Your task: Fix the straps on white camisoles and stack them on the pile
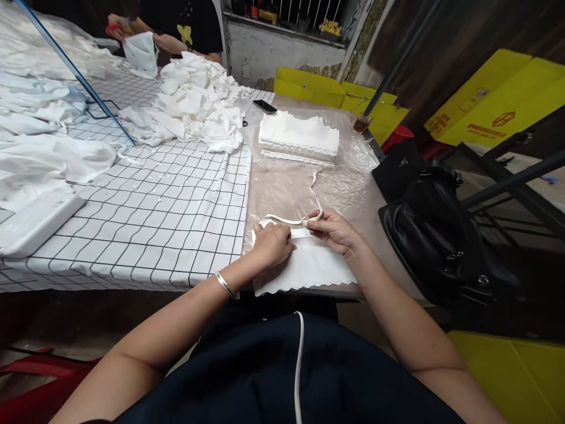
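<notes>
A white fabric piece [309, 265] with a scalloped lower edge lies flat at the table's front edge. My left hand [272, 242], a silver bangle on its wrist, has its fingers curled down onto the upper left of this piece, gripping it. Just to the right, my right hand [332, 228] pinches a narrow white strap [282, 220] near the fabric's top edge. One end of the strap trails away across the plastic sheet, and the other runs left behind my left hand. The exact fingertip contact is partly hidden.
Beyond my hands sits a stack of white scalloped fabric [298, 138], with a phone [265, 106] behind it. Heaped white cloth [194, 97] covers the checked tablecloth [194, 200]. A black bag [445, 235] stands at right. Another person's hand [170, 44] handles cloth opposite.
</notes>
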`<act>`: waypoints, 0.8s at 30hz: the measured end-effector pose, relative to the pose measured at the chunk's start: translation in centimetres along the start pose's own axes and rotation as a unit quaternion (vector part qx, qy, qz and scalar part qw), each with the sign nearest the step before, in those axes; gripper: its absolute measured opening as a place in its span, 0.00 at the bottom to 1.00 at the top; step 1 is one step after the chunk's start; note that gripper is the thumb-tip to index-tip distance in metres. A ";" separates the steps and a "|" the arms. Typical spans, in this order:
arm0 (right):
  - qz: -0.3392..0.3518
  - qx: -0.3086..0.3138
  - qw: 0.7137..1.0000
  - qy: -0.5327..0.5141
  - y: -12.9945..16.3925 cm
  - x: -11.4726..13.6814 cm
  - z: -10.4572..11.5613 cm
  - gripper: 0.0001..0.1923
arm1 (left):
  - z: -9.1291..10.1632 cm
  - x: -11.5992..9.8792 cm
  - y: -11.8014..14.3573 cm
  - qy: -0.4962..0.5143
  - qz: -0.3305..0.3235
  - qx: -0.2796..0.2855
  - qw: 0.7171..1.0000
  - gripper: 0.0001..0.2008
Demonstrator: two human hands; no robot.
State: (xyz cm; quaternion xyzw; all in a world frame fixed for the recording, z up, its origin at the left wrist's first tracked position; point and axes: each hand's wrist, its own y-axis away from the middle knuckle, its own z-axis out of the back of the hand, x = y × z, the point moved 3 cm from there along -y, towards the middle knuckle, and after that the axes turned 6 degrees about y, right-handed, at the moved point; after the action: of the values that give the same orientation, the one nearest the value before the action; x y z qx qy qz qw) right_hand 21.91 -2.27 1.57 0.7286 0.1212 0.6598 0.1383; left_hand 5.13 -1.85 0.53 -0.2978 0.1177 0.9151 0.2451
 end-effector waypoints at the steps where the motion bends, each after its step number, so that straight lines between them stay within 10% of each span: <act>1: -0.008 0.005 1.000 0.001 0.1 0.0 -0.1 0.20 | 0.0 0.0 -0.1 0.015 0.003 0.002 1.000 0.08; 24: 0.147 0.053 0.972 0.178 -0.2 -0.3 -1.7 0.14 | 0.4 0.4 0.6 0.209 0.017 -0.035 0.977 0.08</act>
State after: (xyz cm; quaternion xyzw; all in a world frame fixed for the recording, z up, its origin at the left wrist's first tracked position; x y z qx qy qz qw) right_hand 20.14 -2.08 1.35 0.6157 0.0703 0.7845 -0.0223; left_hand 4.33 -2.06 0.60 -0.4888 0.1389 0.8403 0.1889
